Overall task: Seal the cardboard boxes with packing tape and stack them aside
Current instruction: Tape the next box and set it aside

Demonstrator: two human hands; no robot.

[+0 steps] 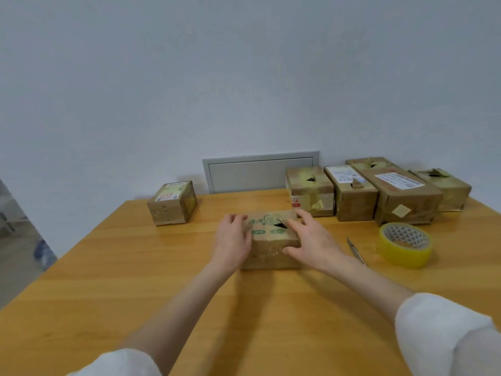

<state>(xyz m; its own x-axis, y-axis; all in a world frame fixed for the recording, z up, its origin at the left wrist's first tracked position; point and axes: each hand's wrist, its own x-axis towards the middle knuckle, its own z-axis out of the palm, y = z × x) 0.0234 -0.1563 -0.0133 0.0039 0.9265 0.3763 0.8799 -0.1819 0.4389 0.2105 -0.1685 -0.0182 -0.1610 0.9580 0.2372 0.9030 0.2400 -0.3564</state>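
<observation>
One box (271, 241) with green print sits in the middle of the table (130, 283), its top flaps parted at a dark slit. The left hand (233, 240) cups the box's left end, fingers curled over the top edge. The right hand (311, 240) clasps the right end, fingers spread over the top and thumb against the near face. Just right of that hand lies a knife (356, 251), then the tape (405, 244), flat on the table. Behind them a row of boxes (351, 196) stands packed together at the back right. A lone box (172, 203) stands well apart at the back left, near a wall panel (260, 173).
</observation>
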